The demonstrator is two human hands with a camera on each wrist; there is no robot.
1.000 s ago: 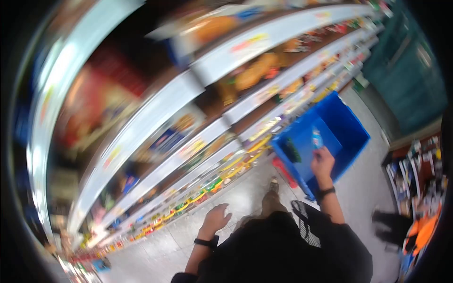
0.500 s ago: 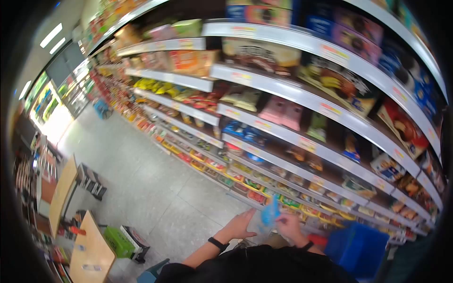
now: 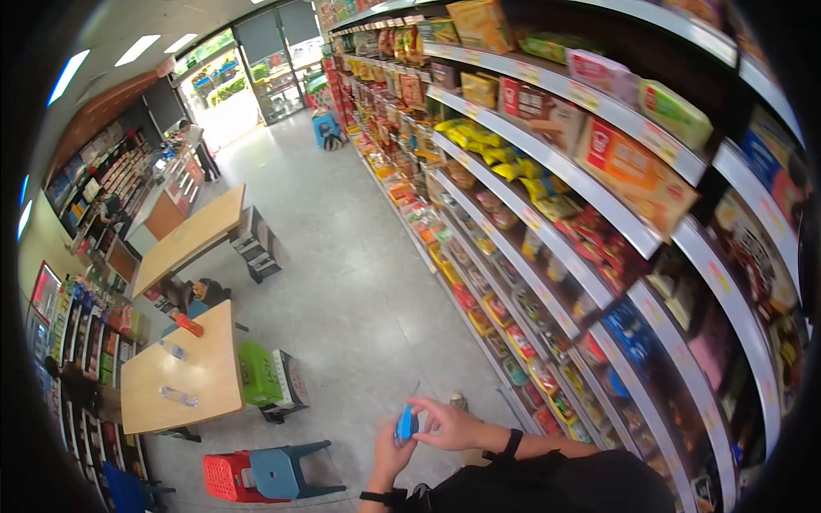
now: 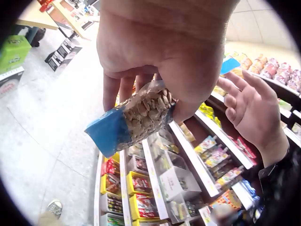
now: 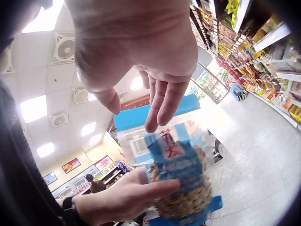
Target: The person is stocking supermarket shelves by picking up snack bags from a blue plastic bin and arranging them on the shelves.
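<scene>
My left hand grips a blue and clear plastic bag of seeds in front of my body. In the left wrist view, pale seeds show through the clear part of the bag, between my thumb and fingers. Close by is my right hand, with its fingertips at the bag's blue top edge. The right wrist view shows its fingers extended over the upper part of the bag and its thumb apart from them. Red characters stand on the bag's label.
Shelves of packaged snacks run along the right side. To the left stand wooden tables, red and blue stools and a green box. A grey tiled aisle leads to the bright doorway, with a person near the counter.
The bag went from my right hand, first over the blue bin, into my left hand. My view swung from the shelves toward the aisle and doorway, and the bin left the head view.
</scene>
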